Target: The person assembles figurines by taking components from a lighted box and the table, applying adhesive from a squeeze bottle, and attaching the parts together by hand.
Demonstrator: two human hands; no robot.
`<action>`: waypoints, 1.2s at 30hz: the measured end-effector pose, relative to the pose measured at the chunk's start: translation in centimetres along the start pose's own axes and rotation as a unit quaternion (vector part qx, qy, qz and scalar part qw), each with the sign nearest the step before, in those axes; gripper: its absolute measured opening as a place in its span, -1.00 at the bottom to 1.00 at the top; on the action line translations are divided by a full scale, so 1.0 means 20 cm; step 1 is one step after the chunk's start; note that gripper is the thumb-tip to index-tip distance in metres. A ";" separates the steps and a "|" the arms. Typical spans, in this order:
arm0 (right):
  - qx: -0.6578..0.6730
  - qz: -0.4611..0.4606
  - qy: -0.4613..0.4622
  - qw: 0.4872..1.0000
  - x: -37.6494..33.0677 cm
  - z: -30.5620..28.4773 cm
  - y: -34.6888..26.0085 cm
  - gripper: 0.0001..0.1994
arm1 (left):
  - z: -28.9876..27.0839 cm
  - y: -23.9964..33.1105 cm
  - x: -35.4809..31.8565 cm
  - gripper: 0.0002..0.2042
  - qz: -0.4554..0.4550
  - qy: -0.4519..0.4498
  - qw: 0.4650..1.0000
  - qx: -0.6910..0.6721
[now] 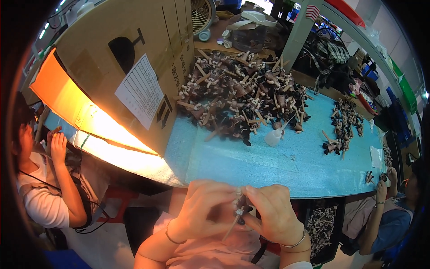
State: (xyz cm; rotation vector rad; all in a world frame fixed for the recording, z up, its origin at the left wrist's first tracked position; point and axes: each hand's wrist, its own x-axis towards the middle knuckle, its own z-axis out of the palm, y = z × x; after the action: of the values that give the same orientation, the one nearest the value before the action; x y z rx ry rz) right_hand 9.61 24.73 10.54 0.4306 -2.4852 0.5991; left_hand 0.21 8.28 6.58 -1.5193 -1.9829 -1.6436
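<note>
Head view: your L hand (201,205) and R hand (274,207) are both gripping a small toy (240,208) w/ bent fingers. You're holding it in front of the blue table (237,166), where a big toy pile (244,92) is lying nr a white bottle (273,137).

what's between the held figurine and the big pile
In the head view, blue tabletop lies between the held figurine and big pile, with a white bottle near the pile.
</note>
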 end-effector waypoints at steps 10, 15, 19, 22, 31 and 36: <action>0.014 -0.017 -0.001 1.000 0.00 0.00 0.00 -0.50 | -0.01 0.01 0.02 -0.46 0.019 0.005 1.000 0.013; 0.046 -0.024 -0.019 0.998 -0.02 -0.02 0.05 -0.50 | 0.05 0.01 0.01 -0.46 0.032 0.004 0.998 0.050; 0.081 0.043 -0.008 0.996 -0.05 0.04 0.09 -0.41 | 0.08 -0.03 -0.04 -0.27 -0.010 -0.050 0.998 0.048; 0.005 0.086 -0.025 0.996 -0.14 0.03 0.26 -0.43 | 0.17 -0.03 -0.10 -0.28 -0.155 -0.061 0.986 -0.028; -0.398 0.294 0.036 0.868 -0.58 -0.39 1.24 -0.45 | 0.16 -0.10 0.00 -0.43 -0.122 -0.077 0.988 0.059; -0.362 0.359 0.079 0.857 -0.75 -0.56 1.51 -0.46 | 0.09 -0.24 0.05 -0.53 -0.089 -0.042 0.978 0.181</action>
State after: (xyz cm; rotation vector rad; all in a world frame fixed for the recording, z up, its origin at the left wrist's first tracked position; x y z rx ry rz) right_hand 13.88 58.46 0.60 -0.8306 -2.4280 -0.0885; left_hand -3.08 10.84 3.50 -1.3263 -2.3633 -1.1955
